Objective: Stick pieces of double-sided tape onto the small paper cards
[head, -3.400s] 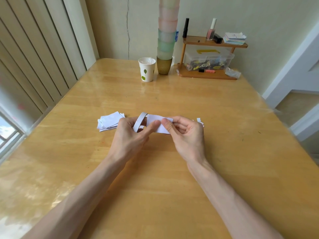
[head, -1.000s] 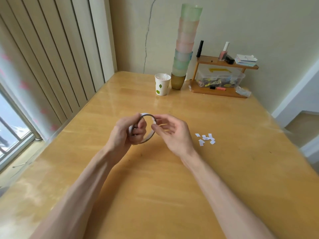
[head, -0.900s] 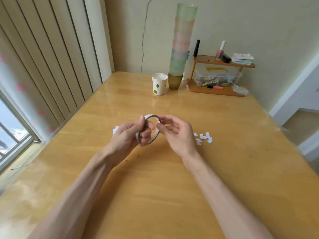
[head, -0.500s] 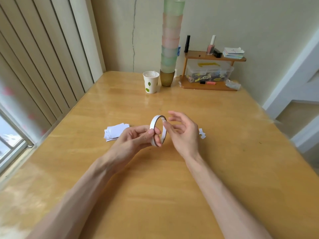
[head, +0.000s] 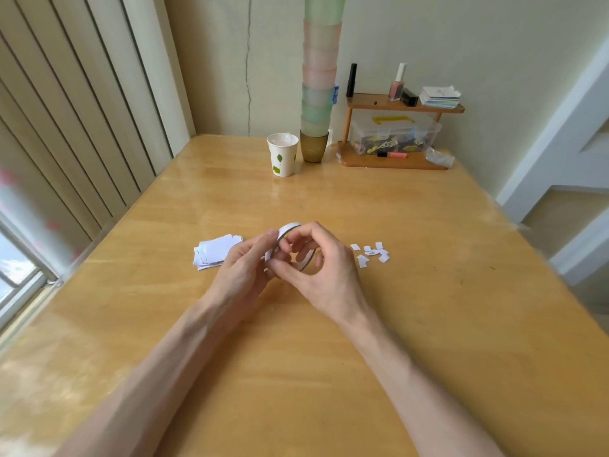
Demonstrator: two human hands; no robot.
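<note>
Where the glossy wooden table (head: 428,291) meets the wall, a tall stack of translucent green and pink cups (head: 319,77) stands beside a two-tier wooden shelf (head: 395,159). Both bare forearms reach to mid-table. The left hand (head: 240,268) curls its fingers round a thin white tape roll (head: 288,229) held on edge, and the right hand (head: 326,268) pinches the same ring between thumb and bent fingers. A white paper cup (head: 282,155) printed with green leaves stands by the stack. A loose pile of white cards (head: 216,250) lies just left of the hands, and tiny paper scraps (head: 370,252) lie scattered just right.
</note>
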